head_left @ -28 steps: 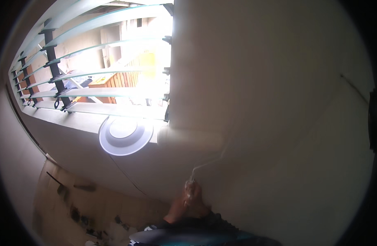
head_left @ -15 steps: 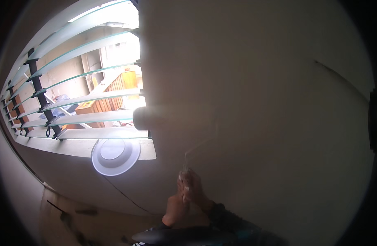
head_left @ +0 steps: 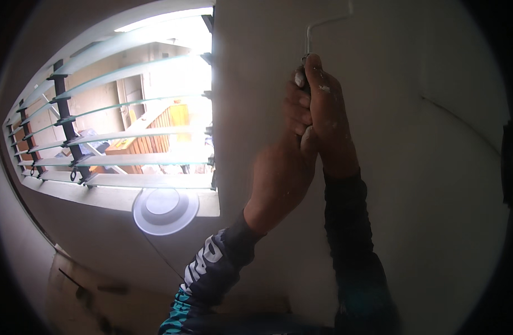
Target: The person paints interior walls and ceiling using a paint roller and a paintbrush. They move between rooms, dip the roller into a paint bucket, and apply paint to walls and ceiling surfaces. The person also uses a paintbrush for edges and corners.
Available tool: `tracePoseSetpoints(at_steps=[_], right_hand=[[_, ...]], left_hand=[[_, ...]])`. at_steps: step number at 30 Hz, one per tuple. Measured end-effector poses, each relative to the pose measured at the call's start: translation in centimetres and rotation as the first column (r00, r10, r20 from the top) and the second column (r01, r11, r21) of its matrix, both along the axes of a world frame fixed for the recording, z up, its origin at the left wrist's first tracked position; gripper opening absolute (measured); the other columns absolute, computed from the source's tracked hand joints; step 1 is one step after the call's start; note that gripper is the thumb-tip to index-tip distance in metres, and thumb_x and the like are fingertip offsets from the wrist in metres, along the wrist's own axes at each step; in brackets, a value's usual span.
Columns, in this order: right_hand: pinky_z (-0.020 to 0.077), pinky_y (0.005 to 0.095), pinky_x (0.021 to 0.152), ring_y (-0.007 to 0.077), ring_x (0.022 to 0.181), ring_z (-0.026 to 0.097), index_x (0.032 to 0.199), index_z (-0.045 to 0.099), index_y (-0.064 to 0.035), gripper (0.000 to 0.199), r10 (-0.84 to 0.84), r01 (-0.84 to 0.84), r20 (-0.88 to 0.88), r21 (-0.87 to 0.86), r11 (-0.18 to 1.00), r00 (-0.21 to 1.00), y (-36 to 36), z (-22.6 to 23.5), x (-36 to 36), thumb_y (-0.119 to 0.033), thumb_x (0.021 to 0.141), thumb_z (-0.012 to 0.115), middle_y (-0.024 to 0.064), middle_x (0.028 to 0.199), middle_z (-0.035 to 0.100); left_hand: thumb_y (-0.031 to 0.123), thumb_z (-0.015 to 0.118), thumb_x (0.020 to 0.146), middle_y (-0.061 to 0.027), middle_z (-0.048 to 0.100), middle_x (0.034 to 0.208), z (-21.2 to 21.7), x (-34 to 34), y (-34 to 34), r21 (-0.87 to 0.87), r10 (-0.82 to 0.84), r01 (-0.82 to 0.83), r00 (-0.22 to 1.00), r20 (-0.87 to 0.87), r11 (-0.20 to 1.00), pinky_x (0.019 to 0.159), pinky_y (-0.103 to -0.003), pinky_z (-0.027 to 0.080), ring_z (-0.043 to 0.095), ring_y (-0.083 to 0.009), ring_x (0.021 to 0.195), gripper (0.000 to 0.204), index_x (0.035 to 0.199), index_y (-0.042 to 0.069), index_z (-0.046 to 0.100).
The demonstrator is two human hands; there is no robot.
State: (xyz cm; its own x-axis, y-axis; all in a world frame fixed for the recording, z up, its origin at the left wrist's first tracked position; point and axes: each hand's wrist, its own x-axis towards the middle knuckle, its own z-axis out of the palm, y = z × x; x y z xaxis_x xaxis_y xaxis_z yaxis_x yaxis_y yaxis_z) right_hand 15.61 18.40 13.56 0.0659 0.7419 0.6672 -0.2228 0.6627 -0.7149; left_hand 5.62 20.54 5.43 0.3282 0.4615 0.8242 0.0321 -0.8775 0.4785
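Both of my hands are wrapped round the handle of a paint roller, one above the other, in front of the wall. My right hand [head_left: 328,106] is the upper one, its thumb lying up along the handle and whitish spots on its skin. Just below it and to the left, my left hand [head_left: 284,173] is closed round the lower end. From the top of the grip rises the paint roller's bent wire frame [head_left: 308,38], which cranks right and then runs up out of the picture. The roller's sleeve is out of view.
A louvred glass window [head_left: 139,134] fills the left, with wooden furniture [head_left: 150,139] beyond it. A white plastic basin [head_left: 166,224] is below its sill. The pale wall [head_left: 401,184] spans the middle and right. A dark cable [head_left: 460,118] sticks out at right.
Both hands have risen from low in the picture to its upper middle, carrying the paint roller up. Its sleeve, faintly visible before beside the window, has left the picture. The forearms now show.
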Motion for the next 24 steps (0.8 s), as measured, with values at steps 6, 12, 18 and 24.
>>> tracePoseSetpoints(at_steps=[6,12,18,24], right_hand=[[0.0356,0.0275,0.037,0.0083,0.044,0.041,0.081,0.044,-0.0104,0.045,-0.357,0.359,0.197,0.029,0.933,0.913,0.5,4.8,-1.2,-0.048,0.105,0.045,-0.0018,0.059,0.04],[0.0355,0.0274,0.038,0.0086,0.044,0.04,0.081,0.045,-0.0109,0.047,-0.426,0.442,0.207,-0.038,0.896,0.881,2.3,0.8,-1.0,-0.051,0.105,0.044,-0.0022,0.059,0.041],[0.0393,0.0262,0.043,0.0076,0.047,0.043,0.085,0.049,-0.0106,0.044,-0.536,0.584,0.272,-0.146,0.798,0.8,-0.8,-10.0,-0.2,-0.049,0.106,0.044,-0.0028,0.061,0.043],[0.0534,0.0384,0.081,0.0226,0.092,0.064,0.117,0.057,0.0012,0.054,-0.852,0.878,0.5,0.323,0.353,0.159,-2.1,-1.5,3.3,-0.051,0.105,0.047,0.0147,0.102,0.062]], left_hand=[[0.03,0.048,0.105,-0.0262,0.064,0.078,3.1,0.3,1.5,0.199,0.012,-0.05,0.982,0.188,0.979,0.062,-0.054,0.048,0.064,-0.0467,0.071,0.037,0.098,-0.004,0.06],[0.033,0.043,0.106,-0.0285,0.066,0.084,-0.5,0.1,2.5,0.096,0.045,-0.045,0.999,0.003,0.994,0.066,-0.054,0.051,0.066,-0.0466,0.077,0.041,0.101,-0.003,0.062],[0.028,0.048,0.104,-0.0284,0.064,0.112,-10.3,-0.2,0.0,-0.165,-0.157,0.127,0.971,-0.181,0.978,0.079,-0.053,0.051,0.063,-0.0464,0.099,0.036,0.127,0.0,0.052],[0.033,0.056,0.102,-0.0243,0.066,0.103,-19.4,-4.7,-2.4,-0.221,-0.261,0.222,0.951,-0.166,0.95,0.077,-0.05,0.052,0.064,-0.0433,0.091,0.034,0.12,0.004,0.058]])
